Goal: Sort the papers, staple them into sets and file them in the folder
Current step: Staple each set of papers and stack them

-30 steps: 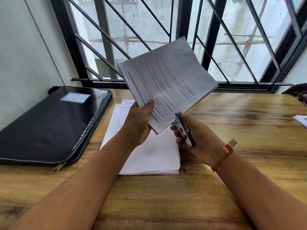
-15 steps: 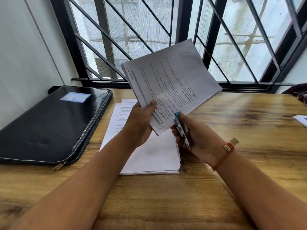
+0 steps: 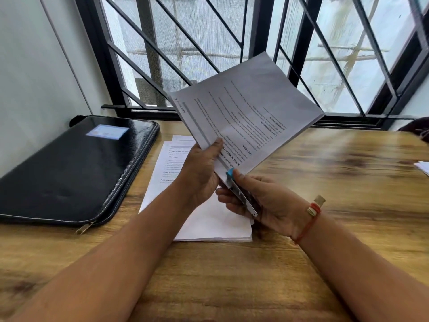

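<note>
My left hand [image 3: 200, 173] holds a set of printed sheets [image 3: 246, 117] up in the air above the table, thumb on the top page near its lower corner. My right hand [image 3: 262, 201] grips a small stapler [image 3: 240, 194] with a blue tip, and the tip sits at the lower corner of the held sheets. Under both hands a stack of white papers [image 3: 209, 224] lies flat on the wooden table [image 3: 232, 275]. A black zippered folder [image 3: 69, 168] lies closed at the left.
A barred window [image 3: 232, 43] runs along the far edge of the table. A white wall stands at the left. More white paper [image 3: 423, 166] shows at the right edge. A dark object [image 3: 417, 129] sits at the far right.
The held sheets have shifted slightly right and up. The stapler's tip has moved onto the lower corner of the sheets.
</note>
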`<state>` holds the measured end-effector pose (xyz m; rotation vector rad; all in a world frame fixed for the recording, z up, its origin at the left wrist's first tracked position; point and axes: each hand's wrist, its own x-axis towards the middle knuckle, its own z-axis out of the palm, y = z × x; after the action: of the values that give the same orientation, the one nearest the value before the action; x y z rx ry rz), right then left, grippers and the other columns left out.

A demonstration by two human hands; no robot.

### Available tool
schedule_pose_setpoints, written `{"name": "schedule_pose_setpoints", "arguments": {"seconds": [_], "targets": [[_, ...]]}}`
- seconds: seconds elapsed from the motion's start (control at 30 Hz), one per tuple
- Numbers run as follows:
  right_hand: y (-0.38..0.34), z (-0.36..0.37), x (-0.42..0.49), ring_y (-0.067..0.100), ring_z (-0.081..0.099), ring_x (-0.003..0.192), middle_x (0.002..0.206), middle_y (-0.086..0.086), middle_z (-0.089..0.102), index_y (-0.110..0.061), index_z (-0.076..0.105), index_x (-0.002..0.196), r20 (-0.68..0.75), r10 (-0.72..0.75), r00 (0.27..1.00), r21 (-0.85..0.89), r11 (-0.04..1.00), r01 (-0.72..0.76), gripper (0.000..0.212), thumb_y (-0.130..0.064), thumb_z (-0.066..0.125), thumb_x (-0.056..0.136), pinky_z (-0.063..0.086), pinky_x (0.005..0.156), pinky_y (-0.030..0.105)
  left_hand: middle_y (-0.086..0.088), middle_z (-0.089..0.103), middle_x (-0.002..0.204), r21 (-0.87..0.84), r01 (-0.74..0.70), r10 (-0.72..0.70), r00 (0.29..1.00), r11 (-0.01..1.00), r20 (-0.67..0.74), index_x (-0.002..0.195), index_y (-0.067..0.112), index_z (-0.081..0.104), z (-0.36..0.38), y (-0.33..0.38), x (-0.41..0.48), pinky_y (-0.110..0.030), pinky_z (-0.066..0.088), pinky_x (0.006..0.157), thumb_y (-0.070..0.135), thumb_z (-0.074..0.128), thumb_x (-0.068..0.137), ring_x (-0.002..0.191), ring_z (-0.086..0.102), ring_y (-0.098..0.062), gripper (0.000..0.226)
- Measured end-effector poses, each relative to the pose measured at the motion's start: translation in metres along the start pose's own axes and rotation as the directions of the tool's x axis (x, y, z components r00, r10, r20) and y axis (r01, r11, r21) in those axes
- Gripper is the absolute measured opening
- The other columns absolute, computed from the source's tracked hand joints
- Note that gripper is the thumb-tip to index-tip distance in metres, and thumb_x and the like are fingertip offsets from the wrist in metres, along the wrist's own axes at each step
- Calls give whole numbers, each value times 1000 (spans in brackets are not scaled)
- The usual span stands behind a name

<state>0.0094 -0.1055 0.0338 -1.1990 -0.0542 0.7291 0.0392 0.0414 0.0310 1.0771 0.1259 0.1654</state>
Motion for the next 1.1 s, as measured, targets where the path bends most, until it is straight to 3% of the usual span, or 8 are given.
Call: {"name": "schedule_pose_setpoints", "arguments": {"seconds": [0.1, 0.23, 0.7, 0.83, 0.97, 1.1], "targets": [[-1, 0, -1, 22, 72, 92, 106, 19, 73, 5, 63, 119, 4, 2, 1000, -6, 1000, -2, 52, -36, 63, 86, 59, 81, 31, -12, 68, 115, 9, -5, 5, 1000, 1000, -3, 129, 13, 52, 0, 0, 0, -50, 58, 91, 14, 54, 101, 105, 67, -29, 28], [-2, -2, -1, 20, 73, 90, 104, 18, 73, 3, 65, 113, 0, -2, 1000, -26, 1000, 2, 45, -35, 63, 87, 59, 79, 28, -9, 67, 109, 29, -15, 14, 1000, 999, 21, 119, 19, 54, -1, -1, 1, -44, 60, 86, 15, 53, 102, 101, 66, -26, 17], [-6, -2, -3, 11, 70, 72, 85, 10, 74, -1, 70, 101, -27, -88, 996, -116, 990, 84, 38, -33, 64, 83, 57, 68, 20, -10, 67, 110, -116, 19, -7, 995, 993, 100, 121, 21, 53, -2, 4, 0, -43, 62, 77, 14, 54, 100, 103, 67, -28, 22], [-9, -5, -5, 13, 71, 77, 89, 11, 75, -1, 69, 104, -20, -60, 998, -133, 990, 57, 37, -33, 63, 86, 58, 71, 23, -11, 67, 111, -116, 31, -21, 996, 993, 86, 120, 20, 54, -2, 3, 1, -46, 62, 82, 14, 55, 99, 103, 66, -29, 22], [-15, -10, -9, 16, 72, 83, 101, 17, 74, 3, 68, 111, 4, -43, 999, -148, 988, 43, 43, -32, 66, 86, 59, 73, 25, -9, 70, 110, -156, 24, -13, 997, 987, 72, 126, 20, 53, -5, 5, 4, -43, 63, 75, 14, 54, 99, 101, 67, -28, 28], [-22, -21, -7, 13, 69, 79, 93, 11, 74, 1, 69, 109, -62, -130, 990, -186, 976, 117, 39, -31, 65, 87, 58, 70, 22, -6, 73, 109, -207, 32, -21, 998, 978, 55, 122, 22, 55, -9, 10, 8, -49, 61, 81, 10, 54, 100, 100, 69, -27, 26]]}}
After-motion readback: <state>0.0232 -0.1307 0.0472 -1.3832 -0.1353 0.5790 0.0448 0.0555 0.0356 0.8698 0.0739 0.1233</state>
